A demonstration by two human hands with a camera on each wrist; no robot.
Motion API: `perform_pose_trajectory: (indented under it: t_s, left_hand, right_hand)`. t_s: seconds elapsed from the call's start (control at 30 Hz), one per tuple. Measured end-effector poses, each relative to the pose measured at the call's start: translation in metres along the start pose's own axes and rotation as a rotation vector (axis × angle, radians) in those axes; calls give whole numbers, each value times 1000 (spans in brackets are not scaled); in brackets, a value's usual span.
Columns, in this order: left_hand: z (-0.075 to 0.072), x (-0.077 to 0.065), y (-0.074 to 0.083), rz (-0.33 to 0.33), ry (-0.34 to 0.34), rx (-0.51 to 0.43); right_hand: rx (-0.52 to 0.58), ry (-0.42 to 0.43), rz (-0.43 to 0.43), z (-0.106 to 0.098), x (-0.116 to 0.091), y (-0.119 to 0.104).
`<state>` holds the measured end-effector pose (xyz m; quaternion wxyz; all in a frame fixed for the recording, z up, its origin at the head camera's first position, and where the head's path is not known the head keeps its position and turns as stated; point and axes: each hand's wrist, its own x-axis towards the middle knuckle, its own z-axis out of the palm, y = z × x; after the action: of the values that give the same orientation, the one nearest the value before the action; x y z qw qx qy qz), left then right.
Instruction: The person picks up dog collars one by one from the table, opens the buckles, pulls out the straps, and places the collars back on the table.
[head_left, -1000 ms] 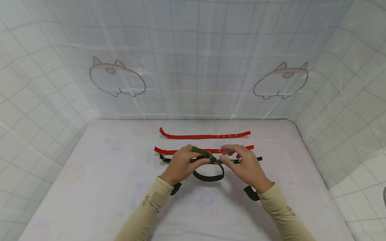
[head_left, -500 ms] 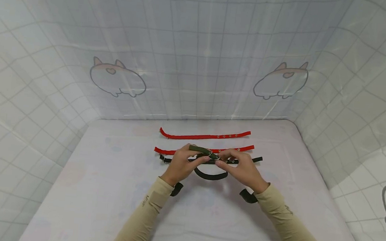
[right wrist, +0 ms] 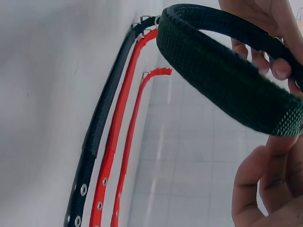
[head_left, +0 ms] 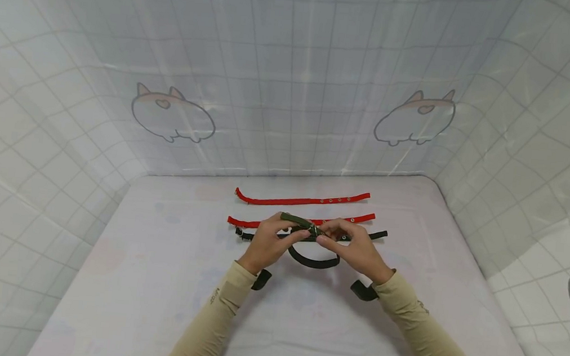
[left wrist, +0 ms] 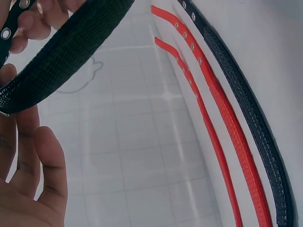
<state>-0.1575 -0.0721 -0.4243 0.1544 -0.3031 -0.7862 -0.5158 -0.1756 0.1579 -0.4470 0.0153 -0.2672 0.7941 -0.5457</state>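
Observation:
In the head view, a dark green collar (head_left: 313,263) is bent into a loop between my two hands, raised over the table. My left hand (head_left: 266,245) pinches it near the crossing of its ends, and one green end (head_left: 294,219) sticks out to the left past the fingers. My right hand (head_left: 358,253) pinches the other side, its fingertips right beside the left ones. The left wrist view shows the woven band (left wrist: 71,59) and metal eyelets (left wrist: 6,33) on its strap. The buckle is mostly hidden by fingers.
Beyond the hands lie two red collars, one farther back (head_left: 288,202) and one nearer (head_left: 242,223). A black collar (head_left: 379,235) lies closest, partly covered by the hands. Fabric walls with a grid pattern (head_left: 293,88) enclose the table (head_left: 301,338) at the back and sides.
My right hand has shifted slightly left and its fingers have closed in against my left fingertips at the collar's crossing. The loop hangs flatter. The left hand has barely moved.

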Motion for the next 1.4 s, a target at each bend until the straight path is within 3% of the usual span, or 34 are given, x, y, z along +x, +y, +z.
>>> perform_pose_trajectory:
  t_s: [0.37, 0.47, 0.73, 0.93, 1.13, 1.4]
  left_hand:
    - [2, -1, 1, 12, -10, 15]
    - [3, -1, -4, 22, -17, 12]
    - [8, -6, -34, 16, 0, 46]
    - [10, -6, -36, 51, -36, 57]
    - [8, -6, -37, 63, -14, 48]
    - [10, -6, -39, 68, -39, 55]
  right_hand:
    - [-26, -12, -48, -2, -3, -30]
    - [-29, -13, -53, -2, -3, -31]
    - [-39, -24, -74, -4, -5, -31]
    - [-51, 1, -80, -2, -4, -31]
    - [-47, -6, -126, -3, -4, -28]
    - [-68, 21, -108, 0, -4, -27]
